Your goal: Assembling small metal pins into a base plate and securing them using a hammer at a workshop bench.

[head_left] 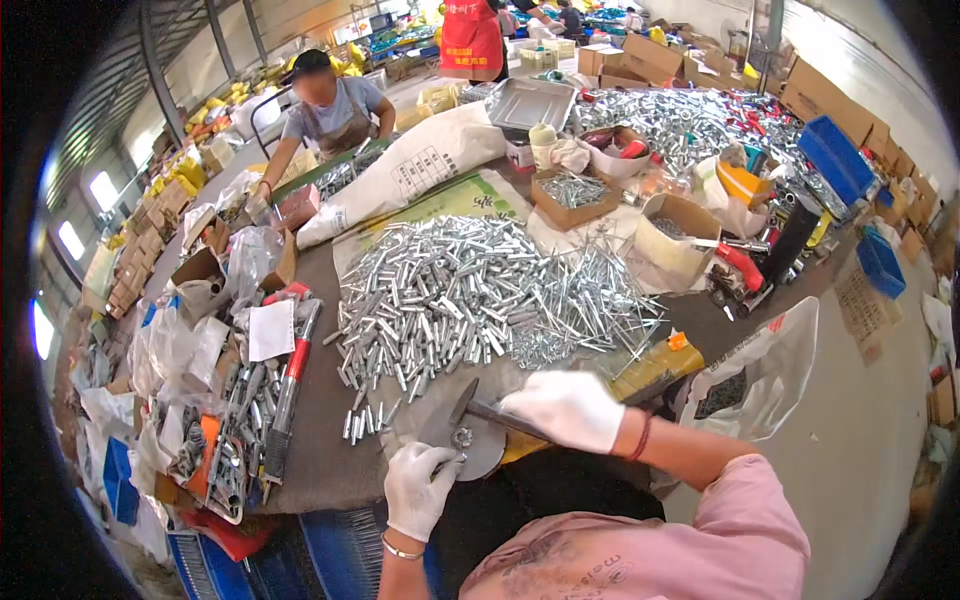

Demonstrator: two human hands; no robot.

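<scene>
- Up close, the right hand, in a white cotton glove, has its fingers closed round the dark handle of a hammer, whose wedge-shaped steel head rests low over a small metal part.
- Left hand, gloved alike, has its fingers curled and pinching at the near edge of that part, steadying it on a round grey steel plate.
- Judging by the pose, the step in hand is striking or seating the small piece on the plate; a next blow would call for the left fingertips to stay clear of the head and for the piece to sit flat.
- Just beyond the plate, a few loose tubes lie scattered, short, bright and zinc-coloured.
- Farther back, a broad heap of tubes and thin rods, all hard and shiny, spreads over a dull brown table.
- To the left, a red-handled tool lies beside crumpled clear plastic bags.
- Cardboard boxes of metal parts and a white woven sack sit behind the heap.
- Across the table, another person in an apron bends over work.
</scene>
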